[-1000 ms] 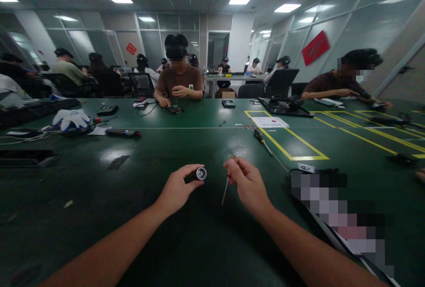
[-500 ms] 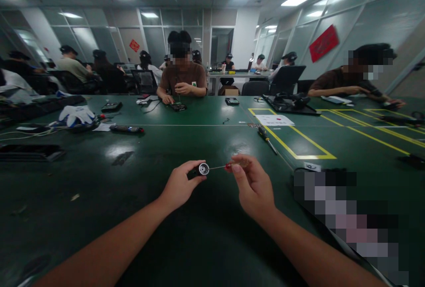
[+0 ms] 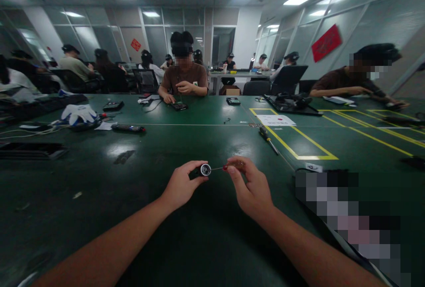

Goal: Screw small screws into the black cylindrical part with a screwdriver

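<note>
My left hand (image 3: 182,185) is closed around a short dark cylinder with a silver rim (image 3: 205,170), its round open end turned toward me. Small dark details show inside the rim. In my right hand (image 3: 252,185) is a screwdriver (image 3: 226,167) with a reddish, see-through handle, gripped between thumb and fingers. Its thin shaft points left and reaches the cylinder's rim; I cannot tell whether the tip is inside or just beside it. Both hands are held above the green table (image 3: 159,242).
A yellow-and-black screwdriver (image 3: 268,140) lies ahead to the right, near a white paper (image 3: 276,120) and yellow tape lines. To the left are white gloves (image 3: 79,114), a dark pen-shaped tool (image 3: 128,128) and a black tray (image 3: 33,151). A co-worker (image 3: 184,77) sits opposite.
The screwdriver's handle and my right hand have shifted slightly left, closer to the cylinder. The cylinder's open end faces me a little differently. Both hands keep their holds.
</note>
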The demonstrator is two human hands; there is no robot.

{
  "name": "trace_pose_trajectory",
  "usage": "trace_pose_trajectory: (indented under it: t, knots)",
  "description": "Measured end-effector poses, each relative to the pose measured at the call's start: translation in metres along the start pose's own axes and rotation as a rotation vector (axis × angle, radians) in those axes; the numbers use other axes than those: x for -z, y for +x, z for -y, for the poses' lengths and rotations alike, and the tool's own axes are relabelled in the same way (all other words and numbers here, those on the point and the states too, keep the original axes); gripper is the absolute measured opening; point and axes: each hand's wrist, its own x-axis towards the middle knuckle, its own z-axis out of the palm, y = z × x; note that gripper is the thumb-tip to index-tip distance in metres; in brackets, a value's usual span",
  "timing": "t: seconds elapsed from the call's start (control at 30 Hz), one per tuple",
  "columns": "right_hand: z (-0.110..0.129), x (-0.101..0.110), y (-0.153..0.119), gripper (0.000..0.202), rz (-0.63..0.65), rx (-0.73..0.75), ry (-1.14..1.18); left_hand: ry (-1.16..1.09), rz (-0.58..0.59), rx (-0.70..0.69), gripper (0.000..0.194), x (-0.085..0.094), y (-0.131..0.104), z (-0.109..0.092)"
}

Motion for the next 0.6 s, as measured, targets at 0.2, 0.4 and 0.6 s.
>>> trace_pose_trajectory:
  t: [0.2,0.4,0.6]
  knots:
    - [0.0019,-0.0011,-0.001,0.015,-0.023,0.034,-0.033,0.012,0.011,-0.033,0.04,0.0005,-0.0002,0.0004]
    - [0.0024,-0.0011,-0.0009,0.015,0.001,0.042,-0.058,0.011,0.014,-0.032,0.04,0.001,-0.0013,0.0007]
    - [0.0037,-0.0015,-0.0012,0.016,0.012,0.022,-0.026,0.014,0.021,-0.046,0.041,0.001,-0.0011,0.0018]
